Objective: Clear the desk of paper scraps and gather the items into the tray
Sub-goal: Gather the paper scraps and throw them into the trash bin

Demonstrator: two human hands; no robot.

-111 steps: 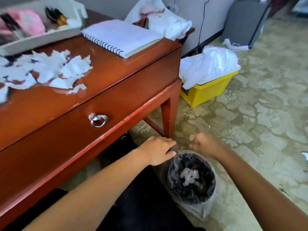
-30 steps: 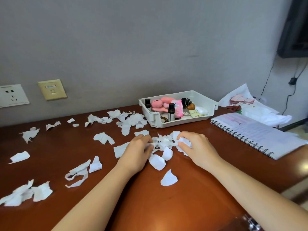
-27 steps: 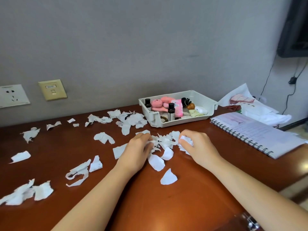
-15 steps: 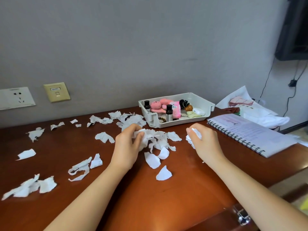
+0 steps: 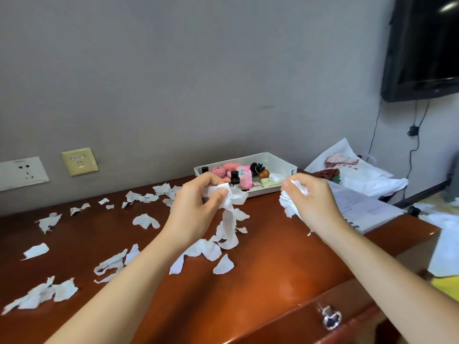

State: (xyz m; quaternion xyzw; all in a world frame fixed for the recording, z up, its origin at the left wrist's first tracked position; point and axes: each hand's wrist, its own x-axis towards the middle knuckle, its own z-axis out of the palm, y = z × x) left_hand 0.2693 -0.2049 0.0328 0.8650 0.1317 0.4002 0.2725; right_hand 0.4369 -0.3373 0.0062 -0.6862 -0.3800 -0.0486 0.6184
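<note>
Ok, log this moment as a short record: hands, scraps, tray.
left hand: grips a bunch of paper scraps, one strip dangling
right hand: grips a smaller wad
desk: many loose scraps lying across it, mostly left
tray: at the back, holding small bottles and a pink toy
notebook: right of the tray, on the desk

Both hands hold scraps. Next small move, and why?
Probably carry both handfuls off the desk to dump them: left hand and right hand each grip a wad of paper scraps, raised above the wood, and pieces trail from the left one.
</note>
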